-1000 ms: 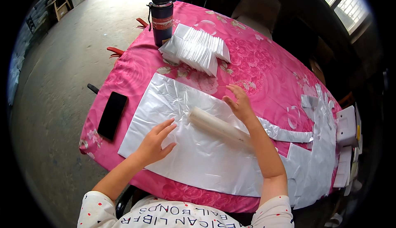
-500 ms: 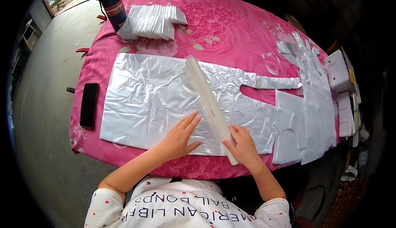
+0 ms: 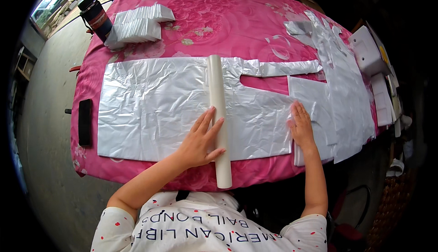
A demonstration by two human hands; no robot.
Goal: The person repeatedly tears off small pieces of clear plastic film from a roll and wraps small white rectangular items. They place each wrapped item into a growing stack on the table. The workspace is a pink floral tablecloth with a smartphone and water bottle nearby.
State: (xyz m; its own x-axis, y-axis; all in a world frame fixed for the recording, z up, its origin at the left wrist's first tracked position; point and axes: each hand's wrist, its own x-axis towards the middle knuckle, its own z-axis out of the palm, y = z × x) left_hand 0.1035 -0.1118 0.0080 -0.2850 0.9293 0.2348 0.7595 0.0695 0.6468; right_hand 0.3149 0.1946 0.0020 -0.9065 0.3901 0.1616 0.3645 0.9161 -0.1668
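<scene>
A white, round tube [image 3: 221, 124] lies across a flat stack of silvery-white plastic bags [image 3: 141, 110], its near end jutting past the stack's front edge. Against the tube's left side rests my left hand [image 3: 199, 139], open, with fingers spread and fingertips touching it. My right hand [image 3: 301, 125] is open too, its fingers stretched flat on the plastic near the bags' right-hand edge. Between two strips of the stack, at the back right, is a rounded cut-out [image 3: 264, 84] through which the cloth shows.
More silvery plastic sheets [image 3: 346, 97] lie heaped at the table's right. A dark flask [image 3: 96, 17] and bundles of folded white plastic [image 3: 137, 26] stand at the back left. A black phone [image 3: 85, 122] lies at the left, on the pink flowered tablecloth [image 3: 219, 10]. White boxes [image 3: 367, 49] are beyond the right edge.
The tube has turned from slanted to nearly straight away from me. My right hand has let go of it and moved right onto the plastic. My left hand now touches the tube.
</scene>
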